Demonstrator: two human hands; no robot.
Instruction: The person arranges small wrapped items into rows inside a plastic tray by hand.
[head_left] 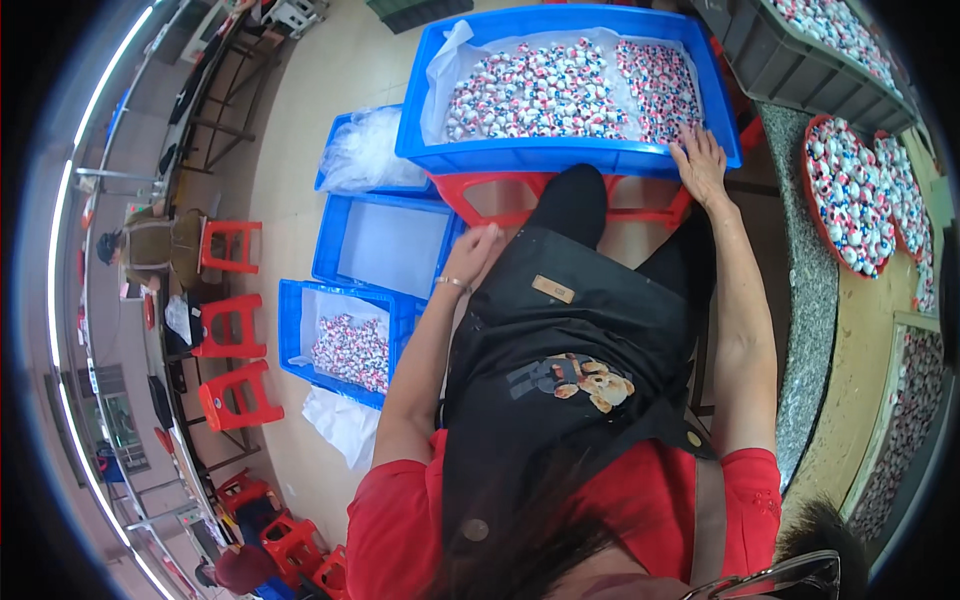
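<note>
A large blue plastic tub lined with white sheeting sits in front of me. It holds many small round pieces in white, red and blue; a fold of sheeting separates them from a denser batch on the right. My right hand rests over the tub's near right rim, fingers spread, with the tips by the denser batch. No held object shows in it. Beside my left thigh, below the tub, my left hand appears relaxed and empty, its fingers loosely extended and partly hidden. A red plastic stool stands under the tub.
Blue bins stand at left: one with clear plastic bags, one lined bin, one with similar pieces. Red baskets and a grey crate occupy the right side. Red stools and a seated person are farther left.
</note>
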